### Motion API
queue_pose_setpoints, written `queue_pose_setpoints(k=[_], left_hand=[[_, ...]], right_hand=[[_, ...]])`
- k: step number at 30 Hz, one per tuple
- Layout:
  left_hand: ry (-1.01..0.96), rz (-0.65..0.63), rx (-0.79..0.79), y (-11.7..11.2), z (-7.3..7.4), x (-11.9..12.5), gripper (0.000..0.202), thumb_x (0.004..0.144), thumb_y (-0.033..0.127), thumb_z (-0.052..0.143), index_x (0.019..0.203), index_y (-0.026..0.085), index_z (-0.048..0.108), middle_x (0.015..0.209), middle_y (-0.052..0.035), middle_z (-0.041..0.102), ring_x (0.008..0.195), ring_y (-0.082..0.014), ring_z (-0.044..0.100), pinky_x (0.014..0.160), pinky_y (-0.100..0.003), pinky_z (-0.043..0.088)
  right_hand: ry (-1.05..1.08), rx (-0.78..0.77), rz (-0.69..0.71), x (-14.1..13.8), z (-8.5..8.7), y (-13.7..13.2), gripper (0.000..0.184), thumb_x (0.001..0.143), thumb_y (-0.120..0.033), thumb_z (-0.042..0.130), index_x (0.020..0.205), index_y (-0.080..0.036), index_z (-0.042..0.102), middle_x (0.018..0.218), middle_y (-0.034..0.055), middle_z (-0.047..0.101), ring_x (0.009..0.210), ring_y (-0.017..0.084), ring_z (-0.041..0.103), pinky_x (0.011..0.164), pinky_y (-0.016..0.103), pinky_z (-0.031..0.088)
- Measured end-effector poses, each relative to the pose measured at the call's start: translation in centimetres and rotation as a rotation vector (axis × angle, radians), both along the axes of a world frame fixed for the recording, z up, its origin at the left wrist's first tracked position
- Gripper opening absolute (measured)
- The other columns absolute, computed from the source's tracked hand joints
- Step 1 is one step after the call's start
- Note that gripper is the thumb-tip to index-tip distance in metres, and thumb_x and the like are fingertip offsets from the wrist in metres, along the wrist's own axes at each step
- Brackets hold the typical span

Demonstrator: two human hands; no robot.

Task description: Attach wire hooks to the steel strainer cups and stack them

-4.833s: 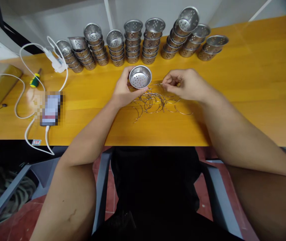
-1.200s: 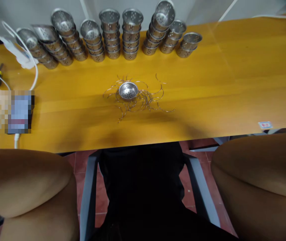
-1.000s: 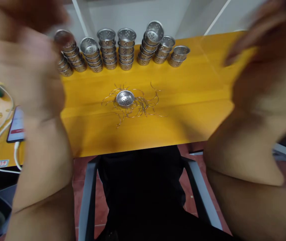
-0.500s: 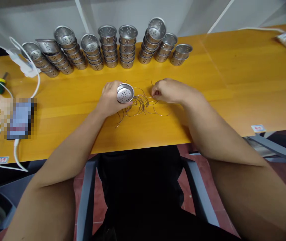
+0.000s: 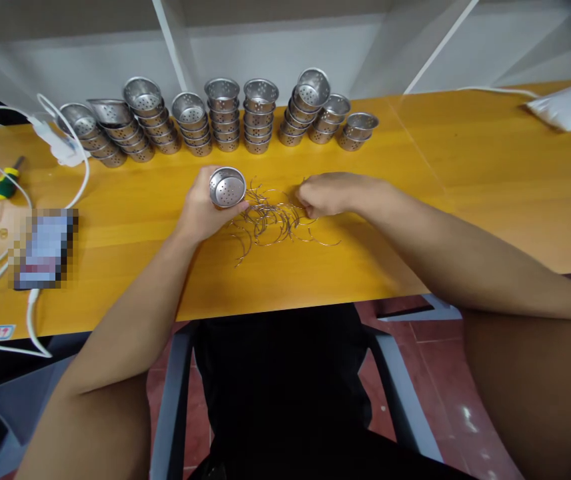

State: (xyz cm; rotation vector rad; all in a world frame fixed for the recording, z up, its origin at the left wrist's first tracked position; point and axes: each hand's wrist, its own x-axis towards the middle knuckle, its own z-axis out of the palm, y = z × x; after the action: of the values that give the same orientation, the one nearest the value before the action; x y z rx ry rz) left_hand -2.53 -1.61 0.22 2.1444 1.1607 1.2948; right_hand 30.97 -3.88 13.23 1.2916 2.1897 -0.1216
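Holding of a perforated metal cup [image 5: 227, 187] by the left hand [image 5: 203, 210] is noted, just beside the left edge of a loose heap of curved wires [image 5: 270, 223] on the wooden surface [image 5: 315, 287]. The left hand is wrapped round the cup's side, with the thumb at the near edge. The mouth of the cup is turned up and towards the wearer, presumably so that its inside and holes can be seen. Whether the cup's base is rested on the surface cannot be told.

The right hand [image 5: 328, 193] is set at the right edge of the heap. Its fingertips are turned under and hidden; whether a wire is gripped cannot be determined. The wires are spread between both hands, apparently for easy reach.

Further cups are nested in stacks [image 5: 260, 120] along the back of the surface, probably to save room; some are tilted.

At the left, a phone [image 5: 48, 250] is laid face up, with a white cable [image 5: 33, 300] plugged into its lower end. A screwdriver [image 5: 5, 185] is found beyond it.

A small label [image 5: 1, 333] on the front edge appears to read "39". The phone's screen is obscured. No brand can be read.
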Motion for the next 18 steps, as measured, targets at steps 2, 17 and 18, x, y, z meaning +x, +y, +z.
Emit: queue_pose_setpoints(k=[2,17,18], left_hand=[[-0.014,-0.008,0.001,0.0,-0.2,-0.1,0.086,0.084,0.039,0.123,0.154,0.034,0.072,0.141,-0.0068,0.084,0.126,-0.0335,0.088,0.119,-0.057,0.077],[0.059,-0.072,0.093,0.1,-0.5,0.5,0.096,0.085,0.056,0.126,0.157,0.029,0.069,0.146,-0.0112,0.083,0.139,-0.0405,0.088,0.13,-0.064,0.074],[0.064,-0.077,0.1,0.0,-0.4,0.7,0.097,0.084,0.056,0.127,0.156,0.029,0.069,0.146,-0.0114,0.083,0.14,-0.0415,0.087,0.131,-0.065,0.073]], right_hand=[[0.019,0.017,-0.002,0.1,-0.5,0.1,0.029,0.114,-0.016,0.083,0.138,-0.01,0.1,0.131,0.022,0.097,0.109,0.035,0.088,0.077,0.04,0.045],[0.245,0.067,-0.247,-2.4,0.2,-3.2,0.02,0.118,-0.016,0.081,0.126,-0.009,0.098,0.119,0.0249,0.096,0.107,0.038,0.091,0.08,0.042,0.052],[0.252,0.064,-0.27,-2.8,0.1,-3.2,0.02,0.117,-0.014,0.081,0.127,-0.008,0.098,0.121,0.0261,0.096,0.111,0.04,0.092,0.081,0.042,0.055]])
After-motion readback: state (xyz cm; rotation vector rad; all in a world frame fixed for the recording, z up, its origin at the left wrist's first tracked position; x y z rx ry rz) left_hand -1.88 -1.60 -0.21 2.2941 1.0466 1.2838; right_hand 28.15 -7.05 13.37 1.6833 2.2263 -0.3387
